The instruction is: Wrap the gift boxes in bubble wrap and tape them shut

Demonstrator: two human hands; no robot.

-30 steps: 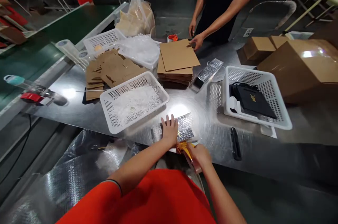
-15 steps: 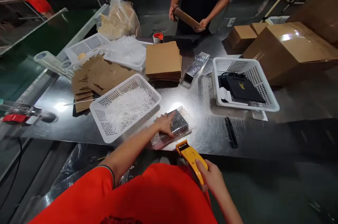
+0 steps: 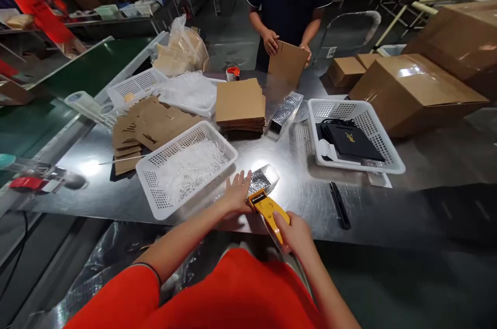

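My left hand (image 3: 237, 194) lies with its fingers spread at the left side of a bubble-wrapped dark package (image 3: 261, 179), which rests on the metal table near its front edge. Part of the package is hidden by the hand and the tool. In my right hand (image 3: 292, 229) is a yellow tape dispenser (image 3: 267, 210), gripped by its handle. Its toothed head sits right against the package's near side, close to my left fingers; whether it touches I cannot tell.
A white basket of shredded filler (image 3: 186, 168) stands to the left, and a basket with black pouches (image 3: 357, 137) to the right. Stacked cardboard (image 3: 240, 101), another bubble-wrapped piece (image 3: 285, 114) and a black cutter (image 3: 340, 205) lie around. Across the table a co-worker holds cardboard (image 3: 287, 65).
The tape dispenser has moved up and left to the package. My left hand has shifted from the package's top toward its left side. The co-worker has tilted the cardboard upright.
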